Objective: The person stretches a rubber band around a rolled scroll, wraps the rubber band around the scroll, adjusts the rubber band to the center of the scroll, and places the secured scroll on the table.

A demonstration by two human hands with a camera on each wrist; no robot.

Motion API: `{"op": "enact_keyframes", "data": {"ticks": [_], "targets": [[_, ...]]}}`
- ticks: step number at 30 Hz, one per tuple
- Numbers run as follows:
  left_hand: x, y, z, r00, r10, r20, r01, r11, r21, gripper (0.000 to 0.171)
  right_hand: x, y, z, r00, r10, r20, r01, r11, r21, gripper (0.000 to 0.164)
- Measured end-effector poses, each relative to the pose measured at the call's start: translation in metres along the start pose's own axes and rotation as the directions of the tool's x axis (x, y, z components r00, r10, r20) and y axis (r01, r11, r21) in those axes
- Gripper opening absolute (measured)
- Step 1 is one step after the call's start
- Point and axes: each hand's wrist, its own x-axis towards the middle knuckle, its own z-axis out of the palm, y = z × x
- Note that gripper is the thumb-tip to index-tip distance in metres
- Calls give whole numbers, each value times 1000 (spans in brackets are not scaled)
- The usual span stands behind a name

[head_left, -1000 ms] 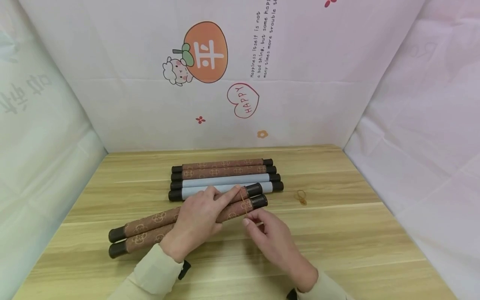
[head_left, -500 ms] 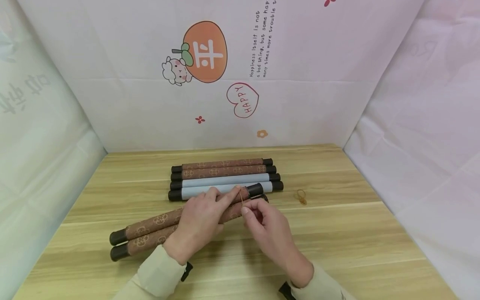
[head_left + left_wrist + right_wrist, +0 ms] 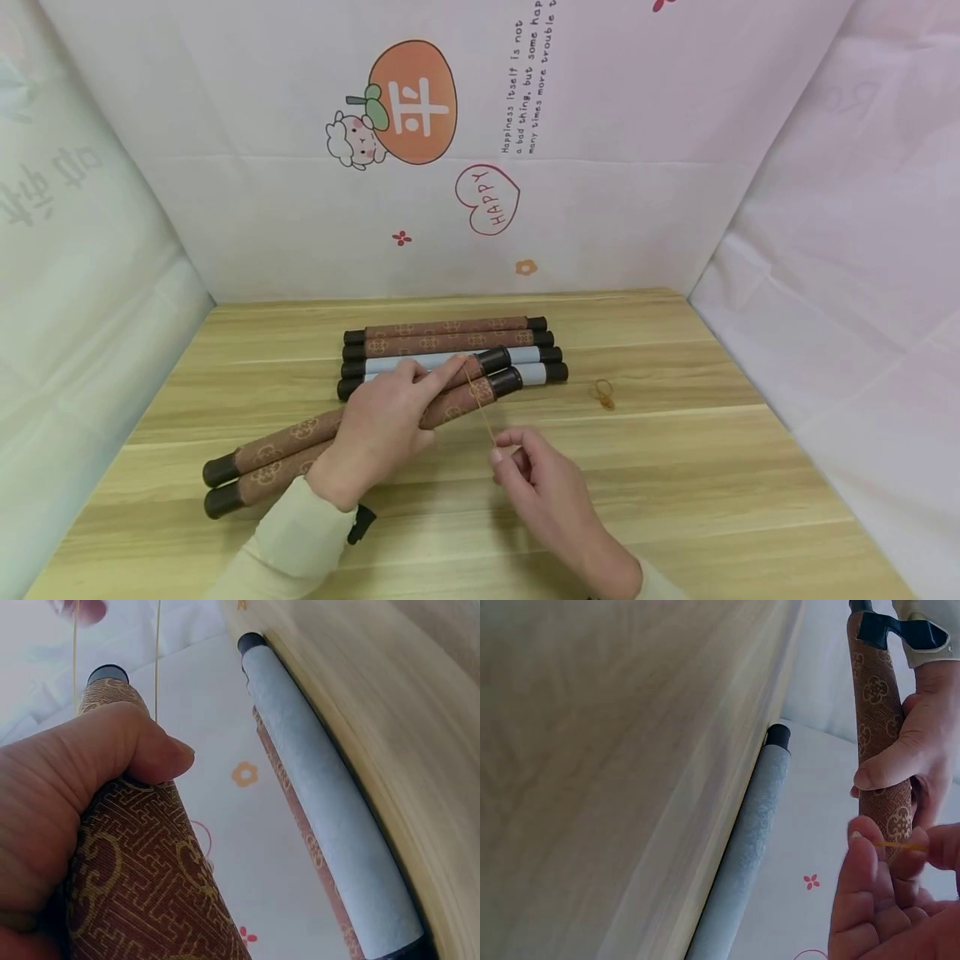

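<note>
Two brown patterned scrolls with black end caps, a rear one (image 3: 303, 431) and a front one (image 3: 262, 477), lie side by side in my left hand (image 3: 382, 421). That hand grips them from above, its index finger reaching toward their right end. A thin yellow-brown rubber band (image 3: 483, 412) crosses both scrolls near that end and stretches taut toward me. My right hand (image 3: 551, 492) pinches the band between thumb and fingers, apart from the scrolls. In the left wrist view my left thumb (image 3: 142, 746) presses across a scroll, and two strands of the band run past it.
Behind the held pair lie two more brown scrolls (image 3: 450, 342) and two light blue scrolls (image 3: 528, 358) in a row, partly overlapped by the held ones. A loose rubber band (image 3: 603, 394) is on the wooden table (image 3: 712, 467) to the right. White printed cloth (image 3: 600, 217) encloses the table.
My right hand first moved in over the scrolls' right end, then pulled back toward me, stretching the band longer. The left hand and both scrolls have shifted slightly left and away from me.
</note>
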Motion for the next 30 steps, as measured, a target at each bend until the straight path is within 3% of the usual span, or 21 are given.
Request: {"op": "enact_keyframes", "data": {"ticks": [3, 6, 8, 10, 11, 13, 16, 20, 23, 26, 27, 30], "targets": [[1, -4, -2, 1000, -9, 12, 9, 1000, 5, 99, -4, 2, -2, 999, 17, 34, -16, 999, -27, 6], [1, -8, -2, 1000, -11, 7, 11, 1000, 12, 100, -9, 4, -3, 998, -29, 57, 33, 998, -59, 9], [2, -10, -2, 1000, -16, 6, 16, 1000, 5, 99, -11, 7, -3, 990, -135, 49, 139, 987, -80, 13], [2, -11, -2, 1000, -22, 8, 22, 1000, -7, 100, -13, 10, -2, 961, -275, 29, 277, 955, -106, 13], [2, -11, -2, 1000, -25, 12, 25, 1000, -17, 100, -13, 11, -1, 938, -346, 16, 346, 931, -118, 13], [1, -11, -2, 1000, -20, 15, 21, 999, -37, 99, -11, 12, 1, 871, -491, -11, 485, 863, -142, 13], [1, -10, -2, 1000, -11, 17, 12, 998, -65, 98, -4, 12, 4, 740, -670, -55, 656, 738, -158, 13], [-1, -4, -3, 999, 3, 34, 0, 996, -92, 99, 9, 9, 5, 565, -819, -96, 796, 572, -196, 20], [-2, 1, -5, 998, 13, 55, -7, 995, -103, 101, 18, 8, 4, 465, -880, -96, 849, 474, -234, 27], [-2, 4, -5, 998, 19, 66, -12, 994, -111, 102, 26, 8, 5, 406, -909, -90, 878, 416, -239, 27], [-2, 4, -5, 998, 18, 67, -10, 993, -114, 102, 27, 8, 6, 404, -910, -91, 881, 414, -231, 27], [-2, 3, -5, 998, 0, 68, 8, 993, -120, 103, 26, 8, 8, 432, -894, -120, 879, 447, -163, 26]]}}
